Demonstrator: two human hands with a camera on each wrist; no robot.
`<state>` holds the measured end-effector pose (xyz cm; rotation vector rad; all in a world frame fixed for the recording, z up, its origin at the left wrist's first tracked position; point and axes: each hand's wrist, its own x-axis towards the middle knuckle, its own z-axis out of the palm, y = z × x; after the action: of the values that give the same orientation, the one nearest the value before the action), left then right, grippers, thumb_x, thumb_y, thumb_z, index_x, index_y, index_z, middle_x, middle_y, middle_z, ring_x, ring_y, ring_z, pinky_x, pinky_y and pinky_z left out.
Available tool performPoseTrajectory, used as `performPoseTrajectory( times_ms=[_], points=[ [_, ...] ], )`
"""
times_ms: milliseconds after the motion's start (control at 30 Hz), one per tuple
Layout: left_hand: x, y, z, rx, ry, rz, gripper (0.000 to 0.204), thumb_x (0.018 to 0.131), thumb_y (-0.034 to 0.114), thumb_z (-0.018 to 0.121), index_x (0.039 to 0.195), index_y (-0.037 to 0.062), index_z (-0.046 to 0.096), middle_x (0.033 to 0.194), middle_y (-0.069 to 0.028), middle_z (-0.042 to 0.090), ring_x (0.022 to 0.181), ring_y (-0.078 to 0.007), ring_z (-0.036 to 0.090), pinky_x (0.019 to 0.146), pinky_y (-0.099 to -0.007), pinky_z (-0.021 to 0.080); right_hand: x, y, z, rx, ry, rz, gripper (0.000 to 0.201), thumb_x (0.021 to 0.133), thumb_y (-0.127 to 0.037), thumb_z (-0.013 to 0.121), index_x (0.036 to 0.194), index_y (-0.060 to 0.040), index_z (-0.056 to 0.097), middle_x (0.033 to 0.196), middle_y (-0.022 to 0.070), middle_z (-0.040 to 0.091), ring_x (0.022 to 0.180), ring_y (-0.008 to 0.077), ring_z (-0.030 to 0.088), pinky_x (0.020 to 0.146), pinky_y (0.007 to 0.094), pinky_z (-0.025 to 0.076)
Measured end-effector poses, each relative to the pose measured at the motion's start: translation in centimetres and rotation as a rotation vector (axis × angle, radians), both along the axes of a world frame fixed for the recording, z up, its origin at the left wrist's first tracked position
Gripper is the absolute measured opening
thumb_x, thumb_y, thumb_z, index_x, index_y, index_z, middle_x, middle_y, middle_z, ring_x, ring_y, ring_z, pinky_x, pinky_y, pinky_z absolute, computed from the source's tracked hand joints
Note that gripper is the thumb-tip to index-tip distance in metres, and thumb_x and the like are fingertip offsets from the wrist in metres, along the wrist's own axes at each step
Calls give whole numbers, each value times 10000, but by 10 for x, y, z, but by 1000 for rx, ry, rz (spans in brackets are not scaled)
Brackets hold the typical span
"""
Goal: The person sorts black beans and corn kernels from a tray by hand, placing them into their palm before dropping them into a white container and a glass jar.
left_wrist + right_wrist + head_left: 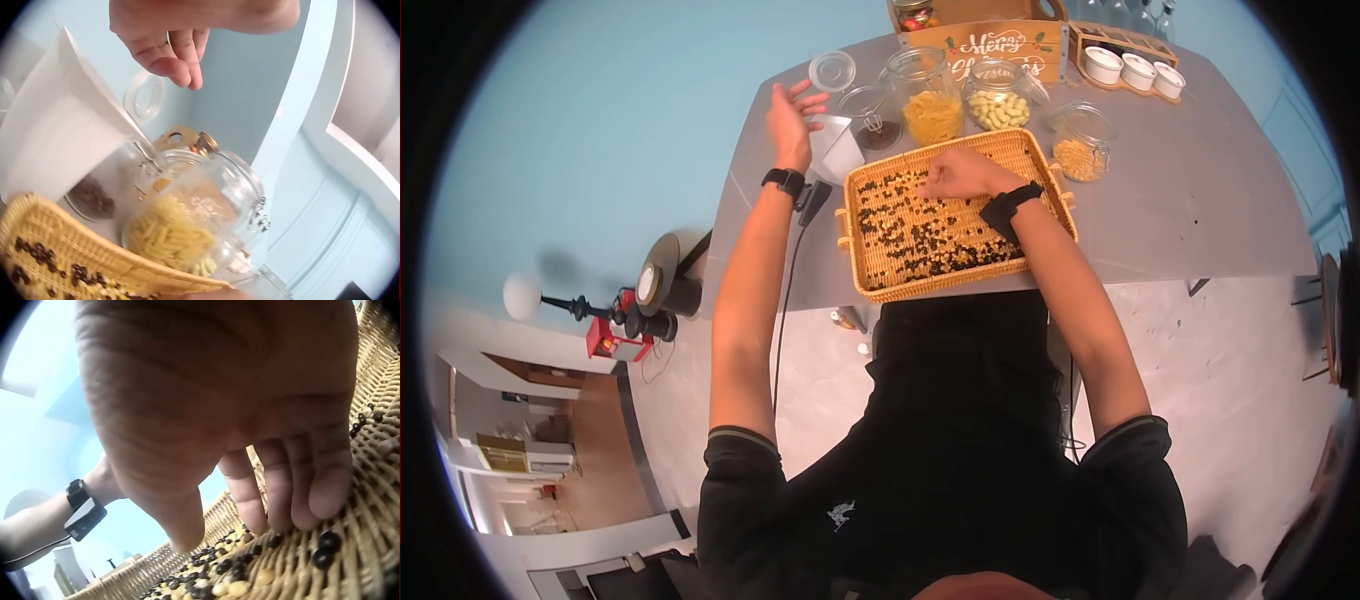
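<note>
A wicker tray point(1050, 195) on the grey table holds a mix of dark and pale beans point(910, 235). My right hand point(937, 184) rests inside it, its fingertips point(320, 499) touching the beans point(240, 575) and holding nothing that shows. My left hand point(803, 103) is raised beyond the tray's left corner, above a white paper funnel point(838, 147) and a small jar of dark beans point(873, 122). In the left wrist view its fingers point(180, 59) hang loosely curled and empty over the white funnel point(56, 137), with the pasta jar point(187, 219) below.
Behind the tray stand open glass jars: pasta point(930, 100), pale beans point(997, 100) and yellow grains point(1082, 152). A clear lid point(832, 70) lies at the far left. A wooden crate point(1000, 45) and a rack of white bowls point(1138, 68) sit at the back.
</note>
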<state>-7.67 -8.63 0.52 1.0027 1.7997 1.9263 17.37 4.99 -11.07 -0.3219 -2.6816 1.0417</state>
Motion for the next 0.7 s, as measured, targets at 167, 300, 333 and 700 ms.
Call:
performPoseTrajectory(
  times_ms=[167, 300, 333, 700],
  points=[
    [43, -10, -2, 83, -54, -64, 637, 1087, 423, 222, 1141, -26, 670, 860, -133, 724, 720, -131, 594, 598, -273, 438, -2, -28, 16, 29, -144, 245, 632, 684, -462, 918, 1069, -7, 707, 937, 117, 681, 866, 235, 648, 753, 357, 520],
    [63, -27, -15, 51, -63, -164, 609, 1101, 389, 251, 1107, -48, 675, 806, -122, 699, 692, -130, 587, 578, -259, 432, 2, -47, 18, 26, -236, 481, 694, 601, -329, 966, 1139, 0, 677, 1037, 164, 673, 979, 291, 645, 831, 381, 516],
    [67, -31, -17, 31, -63, -193, 608, 1104, 392, 253, 1111, -45, 676, 808, -113, 700, 686, -125, 586, 575, -252, 434, 5, -49, 17, 30, -236, 530, 696, 591, -301, 970, 1143, 1, 673, 1043, 173, 673, 989, 301, 644, 842, 386, 515],
    [92, -57, -72, -465, 104, -676, 376, 1069, 363, 515, 1126, 51, 718, 841, 12, 682, 727, -45, 612, 580, -186, 474, 55, -52, 40, 45, -331, 526, 558, 767, -20, 800, 1294, -75, 627, 1187, 138, 572, 1022, 303, 608, 839, 369, 518]
  ],
)
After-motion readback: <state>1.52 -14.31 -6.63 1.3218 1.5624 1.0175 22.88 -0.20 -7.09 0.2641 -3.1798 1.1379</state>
